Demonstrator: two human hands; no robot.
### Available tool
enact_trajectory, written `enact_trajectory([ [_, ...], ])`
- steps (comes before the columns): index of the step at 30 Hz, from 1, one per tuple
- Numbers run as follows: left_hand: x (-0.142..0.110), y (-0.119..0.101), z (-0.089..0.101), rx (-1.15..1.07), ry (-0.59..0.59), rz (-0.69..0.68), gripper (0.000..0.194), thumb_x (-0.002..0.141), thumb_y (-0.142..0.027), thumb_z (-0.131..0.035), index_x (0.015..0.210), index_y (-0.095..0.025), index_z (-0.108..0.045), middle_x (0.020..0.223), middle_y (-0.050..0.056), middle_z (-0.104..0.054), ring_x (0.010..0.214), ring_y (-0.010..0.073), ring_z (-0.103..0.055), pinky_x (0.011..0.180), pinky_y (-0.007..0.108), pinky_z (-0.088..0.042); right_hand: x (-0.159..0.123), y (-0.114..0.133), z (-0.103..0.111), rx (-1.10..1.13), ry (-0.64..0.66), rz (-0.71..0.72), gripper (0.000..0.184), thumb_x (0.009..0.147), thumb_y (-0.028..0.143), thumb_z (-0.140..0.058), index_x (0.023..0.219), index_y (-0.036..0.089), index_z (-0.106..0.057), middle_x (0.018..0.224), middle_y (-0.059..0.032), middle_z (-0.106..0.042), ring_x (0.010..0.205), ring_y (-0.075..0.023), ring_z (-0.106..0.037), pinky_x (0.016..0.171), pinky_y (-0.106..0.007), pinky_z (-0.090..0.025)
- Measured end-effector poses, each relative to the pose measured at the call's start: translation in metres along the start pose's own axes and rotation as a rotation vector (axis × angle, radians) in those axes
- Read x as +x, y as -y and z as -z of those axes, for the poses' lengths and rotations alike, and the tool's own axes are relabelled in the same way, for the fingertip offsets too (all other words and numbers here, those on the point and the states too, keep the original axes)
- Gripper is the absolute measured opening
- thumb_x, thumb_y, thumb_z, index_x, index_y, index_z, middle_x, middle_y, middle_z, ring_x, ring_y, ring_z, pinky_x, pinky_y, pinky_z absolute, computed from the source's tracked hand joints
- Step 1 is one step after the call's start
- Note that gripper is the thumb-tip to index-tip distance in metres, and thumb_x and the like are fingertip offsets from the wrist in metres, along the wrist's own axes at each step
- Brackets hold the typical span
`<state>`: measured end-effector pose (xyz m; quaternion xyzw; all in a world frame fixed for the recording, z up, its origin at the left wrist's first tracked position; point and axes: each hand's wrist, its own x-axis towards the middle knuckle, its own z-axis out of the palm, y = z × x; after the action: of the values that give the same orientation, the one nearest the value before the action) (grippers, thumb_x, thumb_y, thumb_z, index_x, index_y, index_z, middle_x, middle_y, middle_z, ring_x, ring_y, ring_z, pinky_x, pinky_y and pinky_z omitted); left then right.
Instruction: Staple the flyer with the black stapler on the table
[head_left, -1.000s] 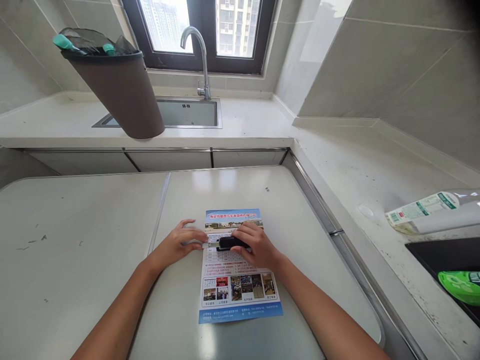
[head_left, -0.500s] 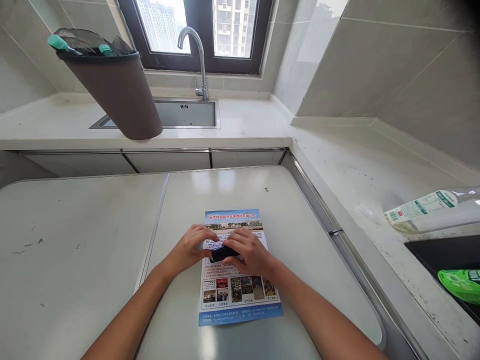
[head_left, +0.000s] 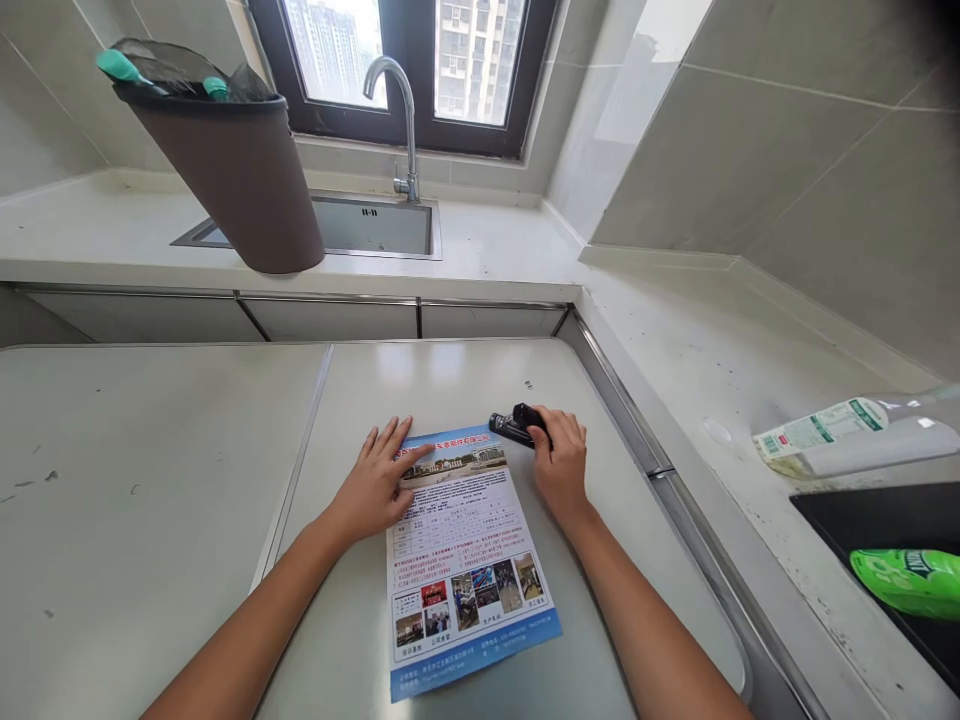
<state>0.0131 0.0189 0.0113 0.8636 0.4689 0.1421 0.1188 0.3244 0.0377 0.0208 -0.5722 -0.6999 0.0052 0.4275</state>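
Observation:
A printed flyer (head_left: 457, 525) with a blue border, text and small photos lies slightly turned on the white table. My left hand (head_left: 379, 478) rests on its upper left edge, fingers spread over the paper. In my right hand (head_left: 564, 450) is a black stapler (head_left: 517, 424), its jaws apart. The stapler's front end is at the flyer's upper right corner; whether the paper sits between the jaws I cannot tell. My right fingers and thumb cover the rear of the stapler.
The table (head_left: 187, 480) has a seam left of the flyer and a few loose staples (head_left: 528, 384). Beyond are a brown bin (head_left: 232, 180), a sink (head_left: 375, 225) and a faucet (head_left: 409, 130). On the right counter lie a clear bottle (head_left: 847, 435) and a green packet (head_left: 907, 580).
My right hand has moved right and away with the stapler, from the flyer's middle to its top right corner. My left hand has left the stapler and spread out on the flyer, which has turned slightly.

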Motion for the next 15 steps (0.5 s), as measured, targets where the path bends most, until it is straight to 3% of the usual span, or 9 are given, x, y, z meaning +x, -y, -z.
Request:
enact_trajectory([
  [2,-0.001,0.001,0.002,-0.016,0.018,-0.013,0.074,0.072,-0.008,-0.055,0.143,-0.028,-0.055,0.167,0.008,-0.029,0.154,0.0377,-0.022,0.123,0.065,-0.017,0.002,-0.008,0.0,-0.067,-0.016,-0.029,0.033,0.108,0.038,-0.039,0.121,0.021,-0.064,0.11,-0.0093,-0.071,0.1,-0.0269,-0.059,0.084,-0.039,-0.037],
  [5,-0.002,0.004,0.003,-0.065,-0.009,-0.039,0.068,0.067,-0.006,-0.055,0.132,-0.027,-0.062,0.153,0.009,-0.05,0.143,0.0362,-0.041,0.123,0.065,-0.018,0.002,-0.014,-0.004,-0.106,0.026,-0.048,0.034,0.108,0.038,-0.038,0.12,0.021,-0.064,0.111,-0.0095,-0.071,0.101,-0.0273,-0.058,0.084,-0.039,-0.036],
  [7,-0.002,0.005,0.002,-0.112,-0.042,-0.067,0.064,0.066,-0.003,-0.053,0.125,-0.025,-0.065,0.141,0.009,-0.058,0.132,0.033,-0.052,0.12,0.064,-0.024,0.001,-0.016,-0.007,-0.107,0.065,-0.047,0.034,0.108,0.038,-0.038,0.121,0.021,-0.064,0.111,-0.0096,-0.071,0.102,-0.0274,-0.057,0.085,-0.039,-0.036],
  [11,-0.001,0.007,0.0,-0.238,-0.123,-0.13,0.056,0.077,0.004,-0.045,0.121,-0.024,-0.066,0.126,0.01,-0.063,0.116,0.0259,-0.06,0.102,0.05,-0.048,0.0,-0.017,-0.012,-0.096,0.138,-0.019,0.032,0.107,0.037,-0.04,0.122,0.022,-0.064,0.112,-0.009,-0.071,0.102,-0.027,-0.056,0.087,-0.039,-0.035],
  [15,0.0,0.009,-0.002,-0.341,-0.237,-0.115,0.049,0.086,0.003,-0.044,0.12,-0.024,-0.067,0.121,0.01,-0.063,0.11,0.0237,-0.06,0.092,0.043,-0.054,0.001,-0.015,-0.011,-0.044,0.241,0.04,0.029,0.107,0.034,-0.04,0.122,0.023,-0.063,0.114,-0.0077,-0.07,0.104,-0.0259,-0.056,0.091,-0.04,-0.035],
])
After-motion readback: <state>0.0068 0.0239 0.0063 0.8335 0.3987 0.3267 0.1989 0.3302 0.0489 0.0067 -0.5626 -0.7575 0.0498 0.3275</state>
